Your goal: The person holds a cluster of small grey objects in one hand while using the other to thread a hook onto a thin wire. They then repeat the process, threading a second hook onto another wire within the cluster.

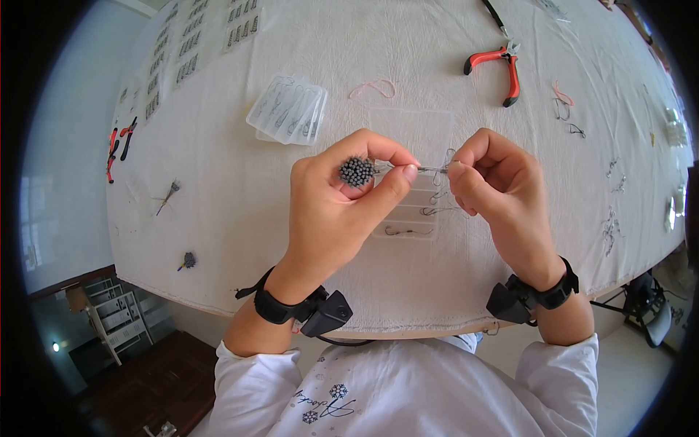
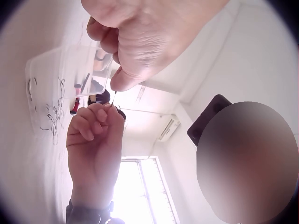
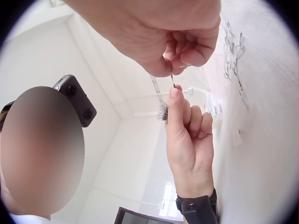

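Observation:
My left hand holds a round bundle of thin wires with dark grey tips in its curled palm. Its thumb and forefinger also pinch one end of a thin dark wire. At the other end, my right hand pinches the wire between thumb and fingertips, its remaining fingers curled. In the right wrist view the wire spans a short gap between both hands' fingertips. Below them lies a clear compartment box with fish hooks in its sections, partly hidden by my hands.
Stacked clear boxes of hooks lie at the left. Red-handled cutting pliers are at the back right, near a pink cord. Loose hooks lie at right, small wire bundles at left. The table's front edge is close to my body.

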### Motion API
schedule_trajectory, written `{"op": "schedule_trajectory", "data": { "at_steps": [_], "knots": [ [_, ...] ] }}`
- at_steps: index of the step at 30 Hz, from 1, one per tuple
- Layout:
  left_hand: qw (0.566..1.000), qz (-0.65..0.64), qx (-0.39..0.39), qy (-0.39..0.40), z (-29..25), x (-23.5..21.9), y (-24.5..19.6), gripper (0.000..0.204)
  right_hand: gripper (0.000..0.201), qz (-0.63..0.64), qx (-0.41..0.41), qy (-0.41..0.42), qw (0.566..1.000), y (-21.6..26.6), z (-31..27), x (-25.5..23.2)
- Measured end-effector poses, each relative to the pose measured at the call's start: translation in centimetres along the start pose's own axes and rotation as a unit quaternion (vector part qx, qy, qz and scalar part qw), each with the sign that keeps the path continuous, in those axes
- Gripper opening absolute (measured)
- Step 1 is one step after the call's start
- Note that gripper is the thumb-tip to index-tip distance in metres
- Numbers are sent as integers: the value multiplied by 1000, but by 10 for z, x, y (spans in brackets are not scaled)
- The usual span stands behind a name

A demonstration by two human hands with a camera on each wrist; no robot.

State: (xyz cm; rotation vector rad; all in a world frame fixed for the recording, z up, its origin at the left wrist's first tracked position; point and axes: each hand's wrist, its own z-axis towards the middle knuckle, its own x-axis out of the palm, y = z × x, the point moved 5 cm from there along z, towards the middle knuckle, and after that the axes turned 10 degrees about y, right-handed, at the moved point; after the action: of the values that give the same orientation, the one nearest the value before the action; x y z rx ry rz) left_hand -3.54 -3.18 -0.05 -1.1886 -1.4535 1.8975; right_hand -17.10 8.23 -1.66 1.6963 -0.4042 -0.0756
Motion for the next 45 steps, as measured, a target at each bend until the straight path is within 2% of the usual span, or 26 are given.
{"op": "schedule_trajectory", "data": {
  "at_steps": [12,18,24,27,33,38,45],
  "knots": [
    [1000,24,0,-21,-2,1,-1,3,9,8,-1,1,1000,-5,1,2],
    [996,63,58,-7,2,0,-4,4,9,3,-4,-8,1000,-4,1,0],
    [998,49,34,-32,1,-2,-4,5,9,2,-5,-16,1000,-2,1,-1],
    [996,41,56,-54,1,-4,-1,5,9,-2,-3,-23,1000,-2,1,-2],
    [999,40,17,-26,0,-4,-10,20,9,1,-1,-21,1000,-2,1,-3],
    [996,74,44,-13,1,-1,-6,31,9,7,-8,-20,1000,-3,1,-2],
    [997,66,35,-10,1,-1,-6,13,8,5,-10,-14,1000,-2,1,0]
  ]
}}
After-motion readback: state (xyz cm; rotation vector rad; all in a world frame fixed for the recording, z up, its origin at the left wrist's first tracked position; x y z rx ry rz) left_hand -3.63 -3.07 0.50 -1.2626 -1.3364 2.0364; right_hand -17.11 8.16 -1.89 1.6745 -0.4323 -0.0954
